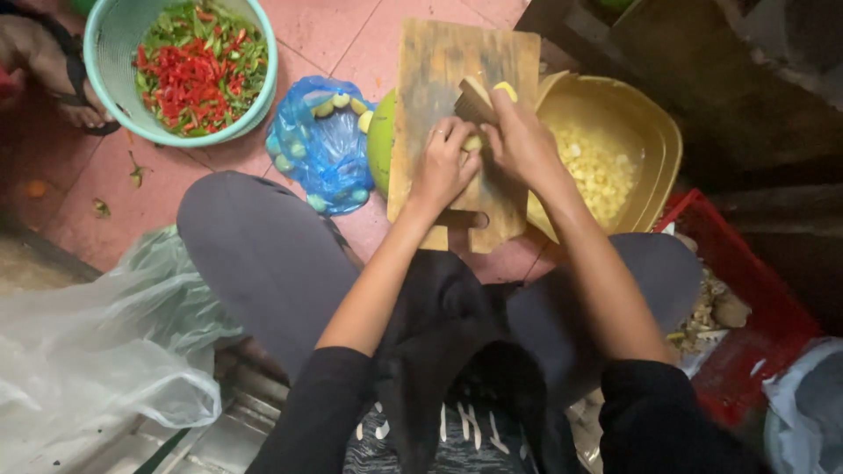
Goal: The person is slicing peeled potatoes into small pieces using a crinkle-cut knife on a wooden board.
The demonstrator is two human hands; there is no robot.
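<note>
On the worn wooden cutting board [439, 79], the left hand [442, 167] pinches a small pale yellow piece [473, 142], fingers closed around it. The right hand [520, 140], touching it from the right, grips a yellow-handled knife [481, 98] beside the yellow plastic basin [654, 132].

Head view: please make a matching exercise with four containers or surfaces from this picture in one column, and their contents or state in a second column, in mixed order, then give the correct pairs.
Column one:
1. teal basket
2. blue plastic bag
3. yellow basin
4. wooden cutting board

Column two:
A. holds pale chopped pieces
B. both hands work on it
C. holds chopped red and green chillies
D. holds small whole yellow-green pieces

Pairs: 1-C, 2-D, 3-A, 4-B
</note>
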